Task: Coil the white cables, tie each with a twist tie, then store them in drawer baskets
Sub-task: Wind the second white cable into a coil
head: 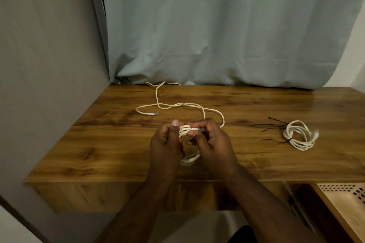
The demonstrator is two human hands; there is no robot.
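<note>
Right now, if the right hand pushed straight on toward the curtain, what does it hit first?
Probably the loose run of white cable lying on the table just beyond the right hand. Past that is bare wood, then the curtain. Depth from one view is uncertain.

White cable [189,107]: partly coiled, several loops bunched at counter centre, one clear plug at the bundle's top; the loose remainder trails in bends toward the rear, its far plug lying flat at left. Second cable [299,135]: fully coiled, lying flat at right, bound by a dark tie. Spare ties [270,126]: thin, dark, lying loose just left of that coil. Basket [347,201]: perforated, beige, in the open drawer at lower right.
</note>
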